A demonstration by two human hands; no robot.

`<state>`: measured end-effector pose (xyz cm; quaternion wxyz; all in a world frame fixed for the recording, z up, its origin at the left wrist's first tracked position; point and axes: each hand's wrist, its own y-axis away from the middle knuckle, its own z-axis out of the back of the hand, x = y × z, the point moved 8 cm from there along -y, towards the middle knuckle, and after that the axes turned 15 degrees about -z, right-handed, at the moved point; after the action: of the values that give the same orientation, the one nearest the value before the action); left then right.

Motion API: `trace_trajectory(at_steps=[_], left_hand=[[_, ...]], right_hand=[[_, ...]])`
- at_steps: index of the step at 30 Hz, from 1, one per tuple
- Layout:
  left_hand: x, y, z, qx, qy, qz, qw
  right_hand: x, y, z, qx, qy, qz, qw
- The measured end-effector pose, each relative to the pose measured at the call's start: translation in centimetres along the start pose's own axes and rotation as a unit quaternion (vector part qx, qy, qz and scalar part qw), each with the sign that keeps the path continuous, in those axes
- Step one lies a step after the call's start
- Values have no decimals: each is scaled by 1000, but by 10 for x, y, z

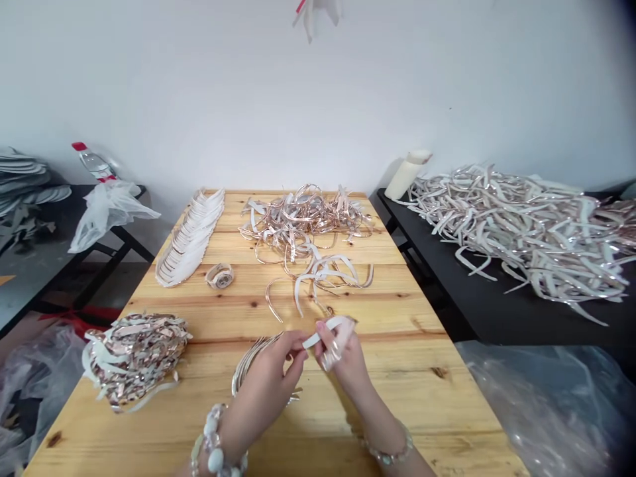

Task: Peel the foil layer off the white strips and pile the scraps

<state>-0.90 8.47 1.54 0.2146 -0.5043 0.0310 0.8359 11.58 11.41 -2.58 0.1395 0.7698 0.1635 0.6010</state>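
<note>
Pale strip [325, 330] is held over the wooden table [437, 411]. Long axis slants from left hand [272, 368], fingertips pinching its lower end, up-right into right hand [350, 363], also gripping it. Loose strip pile [308, 213] lies beyond.

Bright diffuse light, soft shadows on table [407, 377], glints on held strip [332, 356], softened edges, dark top-right corner

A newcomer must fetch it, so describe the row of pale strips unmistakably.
Find the wooden table by the white wall. Along its left edge, toward the far end, lies the row of pale strips. Unlike the tangled heap to its right, it is neatly overlapped.
</note>
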Motion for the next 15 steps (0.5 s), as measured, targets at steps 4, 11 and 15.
trace_trajectory(at_steps=[4, 11, 15], left_hand=[[-14, 11, 5, -44, -117, -41, 991], [-32, 30, 14, -77, -273, -103, 953], [-44, 36, 21, -85, -245, -118, 959]], right_hand=[[-15, -2, -15, 65, -51, -50, 995], [-25, 14, -44, 153, -94, -127, 975], [-12, 29, -55, 181, -78, -130, 972]])
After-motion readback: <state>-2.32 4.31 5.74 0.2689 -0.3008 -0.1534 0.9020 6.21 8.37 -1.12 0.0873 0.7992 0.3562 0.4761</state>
